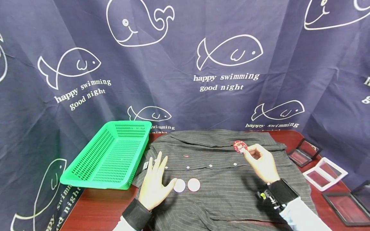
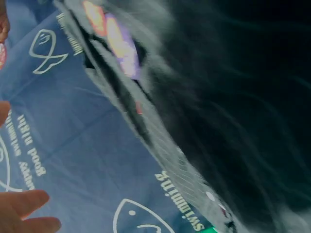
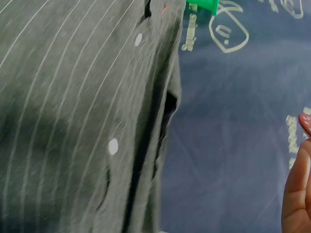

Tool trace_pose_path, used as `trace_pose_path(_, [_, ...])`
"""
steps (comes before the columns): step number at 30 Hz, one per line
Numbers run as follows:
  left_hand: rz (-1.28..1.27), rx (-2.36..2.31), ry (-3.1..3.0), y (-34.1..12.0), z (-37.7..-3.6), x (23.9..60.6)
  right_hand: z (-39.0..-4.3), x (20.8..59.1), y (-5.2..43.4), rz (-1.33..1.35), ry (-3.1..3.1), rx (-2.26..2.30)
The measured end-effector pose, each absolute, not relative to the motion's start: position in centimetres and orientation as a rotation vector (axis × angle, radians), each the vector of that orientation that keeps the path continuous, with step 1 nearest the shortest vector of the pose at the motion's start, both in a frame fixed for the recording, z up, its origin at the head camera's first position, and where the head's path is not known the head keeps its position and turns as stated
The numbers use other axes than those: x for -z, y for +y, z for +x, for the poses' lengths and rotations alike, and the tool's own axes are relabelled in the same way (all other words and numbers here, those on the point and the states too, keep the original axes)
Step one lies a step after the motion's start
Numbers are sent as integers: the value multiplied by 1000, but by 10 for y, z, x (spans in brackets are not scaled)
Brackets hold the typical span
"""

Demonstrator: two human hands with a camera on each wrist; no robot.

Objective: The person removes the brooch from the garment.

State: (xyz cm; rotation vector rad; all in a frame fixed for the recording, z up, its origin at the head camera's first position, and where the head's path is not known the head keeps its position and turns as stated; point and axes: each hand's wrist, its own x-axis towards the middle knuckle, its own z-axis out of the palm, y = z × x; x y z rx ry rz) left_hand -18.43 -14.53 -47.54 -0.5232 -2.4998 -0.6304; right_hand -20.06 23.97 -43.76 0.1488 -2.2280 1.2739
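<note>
Black wrist straps are seen nearest the lens, one on each forearm at the bottom of the head view. A red round badge (image 1: 240, 146) with a small printed figure is pinched between the thumb and fingertips of the right hand (image 1: 261, 163), whose grip is clamped on it; it is held just above the upper chest of a dark pinstriped shirt (image 1: 219, 189). The shirt is spread flat on the table (image 1: 95, 205), its row of pale buttons running across the middle. The left hand (image 1: 154, 186) is laid flat on the shirt with fingers straight and spread, its grip apart, and its thumb is just beside two white round badges (image 1: 186, 185) lying side by side on the cloth.

A green plastic basket (image 1: 110, 155) is set at the shirt's left edge, touching or nearly touching the fabric. Open cloth is left between the two hands. Three flat black-and-white frames (image 1: 323, 170) are lined along the table's right edge, the nearest cut off by the picture border.

Little is made out in the left wrist view, which is blurred. In the right wrist view only a sliver of the badge and a fingertip are caught at the right border.
</note>
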Motion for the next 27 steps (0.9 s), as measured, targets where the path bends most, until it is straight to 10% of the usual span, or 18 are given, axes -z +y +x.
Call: trace_pose_path(27, [-587, 508, -3165, -174, -160, 485, -217, 474, 337, -368, -2246, -1187])
